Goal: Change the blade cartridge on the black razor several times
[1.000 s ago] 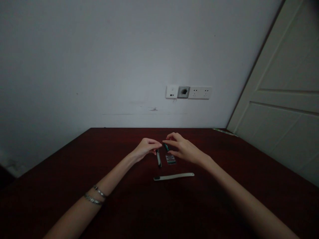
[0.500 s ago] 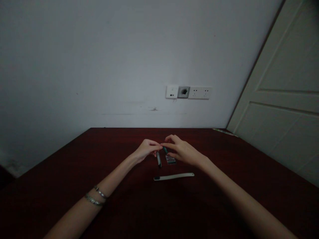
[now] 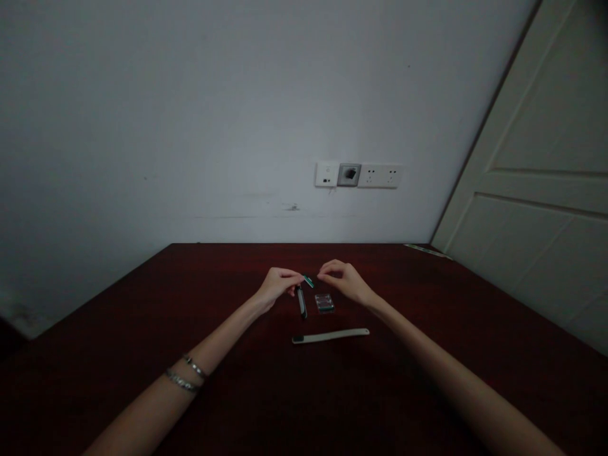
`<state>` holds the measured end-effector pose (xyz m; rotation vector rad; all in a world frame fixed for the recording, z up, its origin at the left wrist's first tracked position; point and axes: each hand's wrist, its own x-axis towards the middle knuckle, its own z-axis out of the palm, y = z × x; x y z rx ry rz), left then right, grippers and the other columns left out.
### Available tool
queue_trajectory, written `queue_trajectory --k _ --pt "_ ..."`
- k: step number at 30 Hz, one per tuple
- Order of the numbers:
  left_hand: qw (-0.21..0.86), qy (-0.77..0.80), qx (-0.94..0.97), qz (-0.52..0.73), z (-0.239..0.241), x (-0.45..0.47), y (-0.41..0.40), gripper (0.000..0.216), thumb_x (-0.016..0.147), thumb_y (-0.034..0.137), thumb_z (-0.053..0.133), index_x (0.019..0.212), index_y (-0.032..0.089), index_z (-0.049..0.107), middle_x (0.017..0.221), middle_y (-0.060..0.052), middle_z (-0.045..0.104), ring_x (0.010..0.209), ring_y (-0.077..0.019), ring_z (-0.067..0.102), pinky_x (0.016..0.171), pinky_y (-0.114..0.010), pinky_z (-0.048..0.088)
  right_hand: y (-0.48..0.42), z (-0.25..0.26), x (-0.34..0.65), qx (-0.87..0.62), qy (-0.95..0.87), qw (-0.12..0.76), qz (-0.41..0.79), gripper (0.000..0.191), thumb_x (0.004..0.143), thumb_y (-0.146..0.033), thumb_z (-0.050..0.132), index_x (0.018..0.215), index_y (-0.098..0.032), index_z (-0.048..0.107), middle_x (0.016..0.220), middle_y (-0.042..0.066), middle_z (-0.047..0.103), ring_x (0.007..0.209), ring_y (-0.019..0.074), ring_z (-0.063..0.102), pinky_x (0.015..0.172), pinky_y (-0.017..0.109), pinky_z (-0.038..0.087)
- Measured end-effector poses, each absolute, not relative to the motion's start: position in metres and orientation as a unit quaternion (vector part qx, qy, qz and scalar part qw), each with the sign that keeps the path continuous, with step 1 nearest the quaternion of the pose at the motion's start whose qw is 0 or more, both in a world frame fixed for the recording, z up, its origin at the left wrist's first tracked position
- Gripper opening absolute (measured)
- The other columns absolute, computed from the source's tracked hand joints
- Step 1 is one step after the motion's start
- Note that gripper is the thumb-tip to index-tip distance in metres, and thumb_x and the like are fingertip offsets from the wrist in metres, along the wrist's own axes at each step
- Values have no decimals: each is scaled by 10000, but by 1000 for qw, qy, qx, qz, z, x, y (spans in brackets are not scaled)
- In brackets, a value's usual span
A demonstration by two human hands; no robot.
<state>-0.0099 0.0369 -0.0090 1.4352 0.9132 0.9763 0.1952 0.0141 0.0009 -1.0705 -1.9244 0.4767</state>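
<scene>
My left hand point(image 3: 280, 280) is closed, its thumb and fingertips pinching a small flat green piece point(image 3: 308, 281) that sticks out to the right. Just below those fingers is a slim grey bar with dark edges point(image 3: 302, 303); whether the hand also touches it, I cannot tell. My right hand point(image 3: 346, 278) is a short way to the right of the green piece, thumb and index finger pressed together. What they hold, if anything, is too small to make out. Between and below the hands lies a small clear plastic case point(image 3: 325, 302).
Nearer me on the dark red table point(image 3: 228, 392) lies a pale strap with a dark end point(image 3: 332, 336). A thin strip point(image 3: 427, 251) rests at the far right edge. Behind stands a wall with sockets point(image 3: 377, 176); a pale door point(image 3: 536, 183) leans in at right.
My right hand has drawn back to the right, away from my left fingers, and its fingers have come together. The green piece and the clear case now show more fully.
</scene>
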Motion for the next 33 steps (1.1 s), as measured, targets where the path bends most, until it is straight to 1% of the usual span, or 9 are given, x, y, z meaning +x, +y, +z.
queue_trajectory --k 6,13,17,19,22,24,27,30,33 --pt "551 392 609 415 -14 -2 33 170 638 246 691 700 88 697 593 -30 611 457 -59 482 455 -191 406 15 -5 188 -438 -752 417 263 163 753 -279 592 714 -151 686 815 56 651 824 165 581 797 303 427" --pt "538 385 617 427 -15 3 31 192 641 270 686 694 86 683 602 -33 605 452 -63 478 449 -198 405 14 -7 188 -436 -754 406 275 179 749 -290 580 737 -144 683 808 51 646 806 163 582 775 293 428" --pt "513 390 651 401 -16 2 31 268 666 322 673 796 88 672 641 -32 609 455 -67 478 452 -204 402 16 -10 192 -442 -752 402 278 191 760 -291 560 768 -136 672 816 51 641 786 159 583 742 281 439" --pt "478 382 694 378 -18 1 32 320 676 346 670 873 94 658 678 -37 618 512 -90 519 482 -211 417 19 -13 197 -446 -756 395 271 185 764 -282 551 772 -136 664 813 49 640 778 158 582 732 277 440" --pt "373 366 782 339 -23 3 30 338 679 341 674 929 117 643 739 -40 629 657 -131 571 600 -235 451 24 -17 207 -456 -772 365 248 160 764 -254 543 765 -136 651 809 49 633 762 154 577 718 273 439" --pt "290 362 835 298 -26 7 27 347 668 312 685 963 136 632 820 -49 638 750 -156 579 692 -264 454 26 -20 214 -461 -791 337 221 142 763 -235 539 757 -137 642 806 50 620 751 151 570 710 271 437" --pt "195 364 880 233 -29 15 22 446 658 300 692 1061 142 585 978 -90 623 895 -214 561 783 -315 438 26 -21 221 -456 -819 297 183 130 776 -220 528 754 -141 629 814 52 597 757 148 559 719 269 432" --pt "147 362 898 201 -29 21 19 577 646 342 701 1150 126 522 1077 -129 590 988 -264 521 832 -355 419 23 -20 222 -435 -841 274 169 131 795 -208 515 764 -140 623 835 55 584 786 146 550 750 267 424" --pt "123 357 908 183 -30 23 22 634 645 341 696 1191 98 485 1090 -150 580 996 -284 505 849 -374 403 20 -19 222 -419 -861 242 156 138 809 -196 504 766 -140 623 841 54 569 789 143 537 757 267 418"
